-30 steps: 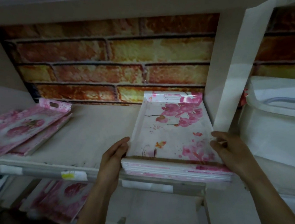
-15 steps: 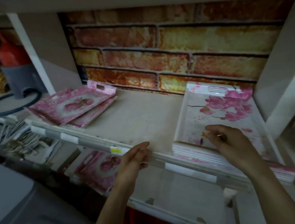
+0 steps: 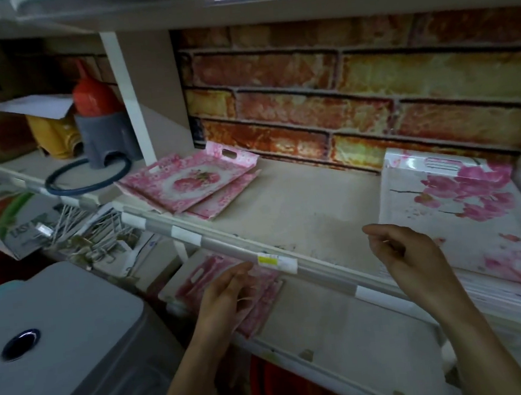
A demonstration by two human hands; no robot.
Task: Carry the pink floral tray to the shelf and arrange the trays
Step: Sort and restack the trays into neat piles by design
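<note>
1. Landmark: the grey-and-white front rail [image 3: 225,247] of the beige middle shelf [image 3: 310,205]. All positions below refer to this rail.

2. Task item: the white rectangular plastic tray with pink blossom print [image 3: 462,211] lies flat behind the rail at its right end, on top of a stack of similar trays [image 3: 500,293]. The tray's handle end points away from the rail, towards the brick-pattern back panel [image 3: 338,96]. Neither hand touches the tray.

3. Right hand [image 3: 412,256]: above the rail, just left of the blossom tray. Fingers are loosely curled and grip nothing.

4. Left hand [image 3: 227,298]: below the rail, under the yellow price label [image 3: 268,259]. Fingers are extended and relaxed, holding nothing. Contact with the items behind the hand cannot be determined.

5. Other items:
- Two pink rose-print trays with cut-out handles [image 3: 188,184], stacked askew, behind the rail at its left end.
- More pink patterned trays [image 3: 194,278] on the lower shelf, below the rail and partly hidden by the left hand.
- A grey plastic lid [image 3: 60,334] in front of the rail, lower left.
</note>
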